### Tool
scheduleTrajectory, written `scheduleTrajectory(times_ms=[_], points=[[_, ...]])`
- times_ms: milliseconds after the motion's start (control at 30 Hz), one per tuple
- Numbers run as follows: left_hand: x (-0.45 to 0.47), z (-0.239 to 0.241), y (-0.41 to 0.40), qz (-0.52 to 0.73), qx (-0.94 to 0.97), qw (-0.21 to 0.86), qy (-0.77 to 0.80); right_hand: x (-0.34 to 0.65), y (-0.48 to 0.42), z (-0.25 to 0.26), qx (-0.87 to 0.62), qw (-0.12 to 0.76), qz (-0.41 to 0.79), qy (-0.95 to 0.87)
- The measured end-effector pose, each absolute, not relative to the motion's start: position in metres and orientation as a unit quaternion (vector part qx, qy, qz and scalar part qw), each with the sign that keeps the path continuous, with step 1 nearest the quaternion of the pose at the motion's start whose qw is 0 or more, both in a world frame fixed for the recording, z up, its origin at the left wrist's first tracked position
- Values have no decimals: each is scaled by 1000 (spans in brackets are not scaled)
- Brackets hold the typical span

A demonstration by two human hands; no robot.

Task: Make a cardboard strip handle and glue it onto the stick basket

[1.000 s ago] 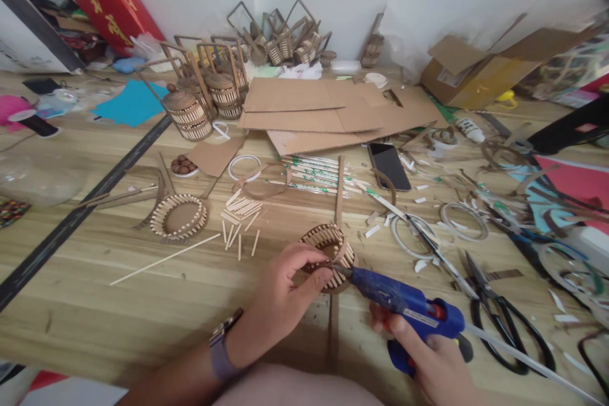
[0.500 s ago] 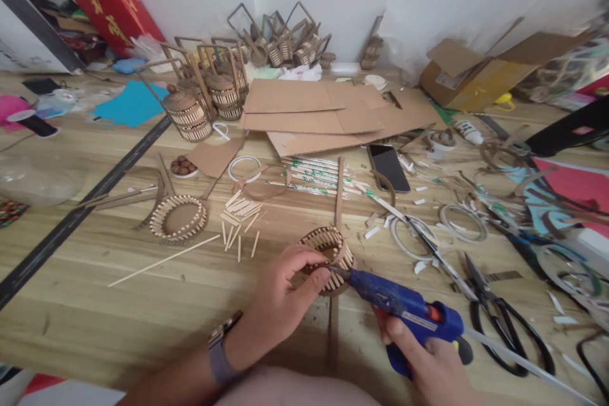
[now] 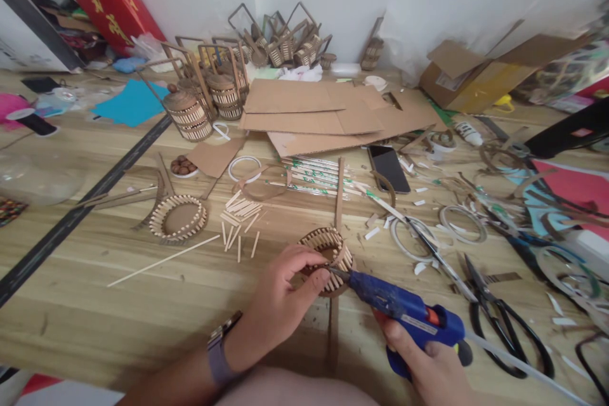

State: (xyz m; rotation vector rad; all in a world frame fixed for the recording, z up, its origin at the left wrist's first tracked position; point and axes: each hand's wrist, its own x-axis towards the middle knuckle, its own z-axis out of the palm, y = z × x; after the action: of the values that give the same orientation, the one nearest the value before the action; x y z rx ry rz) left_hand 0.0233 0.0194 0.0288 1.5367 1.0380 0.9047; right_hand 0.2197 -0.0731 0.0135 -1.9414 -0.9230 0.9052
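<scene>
A small round basket (image 3: 346, 255) of cardboard strips and short wooden sticks sits at the front middle of the table. My left hand (image 3: 290, 288) is closed on its near rim, thumb outside and fingers reaching over the edge. In my right hand (image 3: 423, 355) is a blue hot glue gun (image 3: 394, 298), with a long white glue stick (image 3: 523, 365) coming out of its back end. The gun's nozzle meets the basket rim close to my left thumb. A cardboard strip (image 3: 339, 196) runs under the basket, showing on both its far and near sides.
Loose short sticks (image 3: 243, 208) and a second basket ring (image 3: 178, 219) lie to the left. Black scissors (image 3: 499, 317) rest on the right, near a phone (image 3: 389, 168) and tape rolls. Finished baskets (image 3: 188, 115) and cardboard sheets (image 3: 309, 108) stand farther back.
Almost nothing differs. The glue gun's tip stays at the rim, and both hands hold nearly the same position.
</scene>
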Motion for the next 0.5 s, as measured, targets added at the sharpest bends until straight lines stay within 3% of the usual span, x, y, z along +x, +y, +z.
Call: scheduleTrajectory(times_ms=[500], points=[[24,30,19,377,629,524,433,221,-72,29,-749,380,380,-387]])
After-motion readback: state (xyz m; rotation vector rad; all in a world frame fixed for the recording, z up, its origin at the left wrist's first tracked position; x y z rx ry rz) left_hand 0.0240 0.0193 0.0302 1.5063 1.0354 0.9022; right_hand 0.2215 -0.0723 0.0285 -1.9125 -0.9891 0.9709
